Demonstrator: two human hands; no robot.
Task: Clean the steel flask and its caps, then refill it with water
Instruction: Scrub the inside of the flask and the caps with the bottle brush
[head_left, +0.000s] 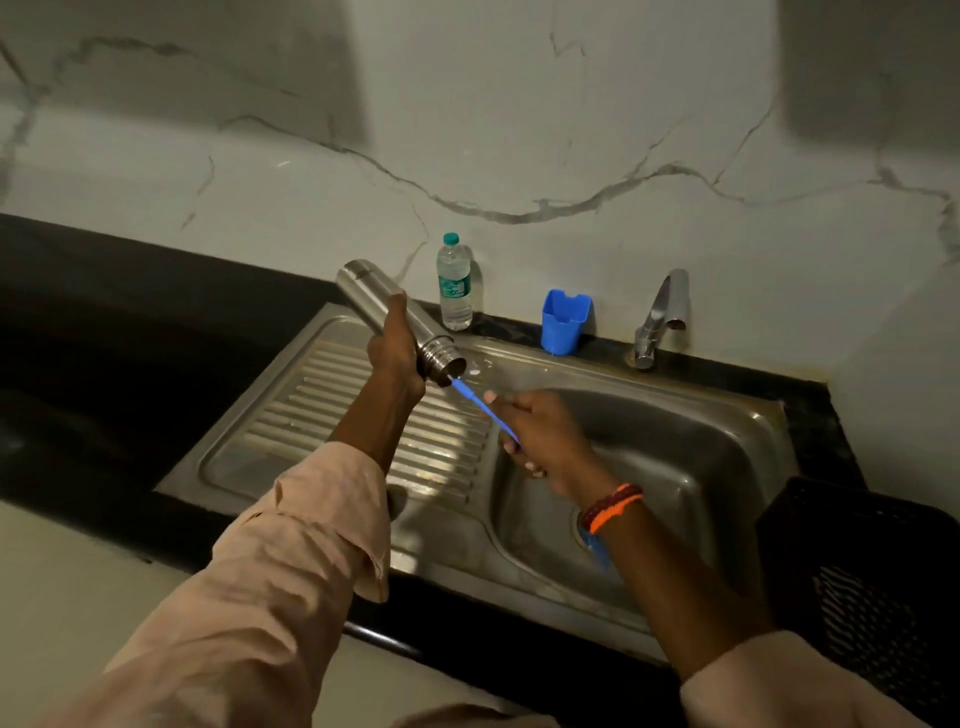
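Note:
My left hand (397, 345) grips the steel flask (371, 293) round its lower body, above the drainboard. The flask is tilted, its open threaded mouth (451, 366) pointing down and right toward the basin. My right hand (540, 434) holds the blue handle of a bottle brush (480, 405); the handle's far end goes into the flask's mouth, and the brush head is hidden inside. No cap is on the flask. A blue object (597, 548) lies near the basin's drain, partly hidden by my right wrist.
The steel sink (675, 457) with a ribbed drainboard (311, 410) is set in a black counter. A plastic water bottle (455, 283), a blue holder cup (565, 322) and the tap (660, 317) line the back edge. A black crate (872, 582) stands at the right.

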